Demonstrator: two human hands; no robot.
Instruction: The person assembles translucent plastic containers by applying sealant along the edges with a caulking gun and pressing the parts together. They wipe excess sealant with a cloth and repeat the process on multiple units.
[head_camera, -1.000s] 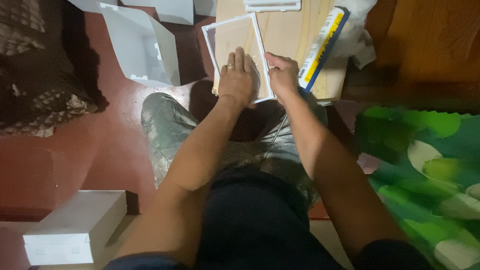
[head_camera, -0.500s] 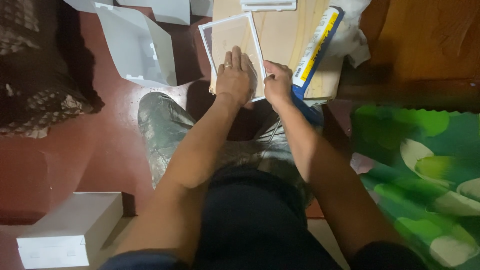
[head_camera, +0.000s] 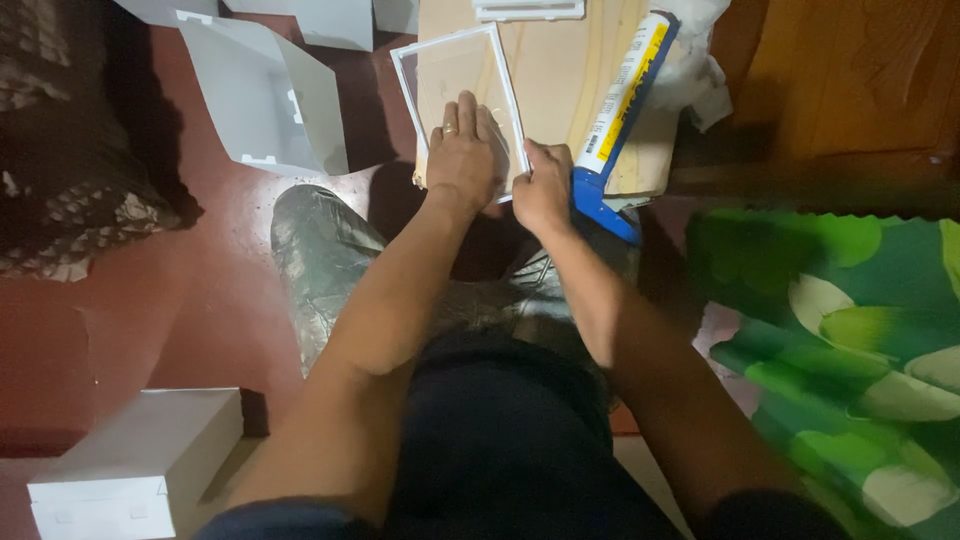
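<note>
A white box lies nearest, well left of the arms. The left hand presses flat, fingers together, on a white-edged frame; the right hand pinches its near right edge. Just right lies a sealant tube on the wooden board; folded white panels sit beyond-left.
</note>
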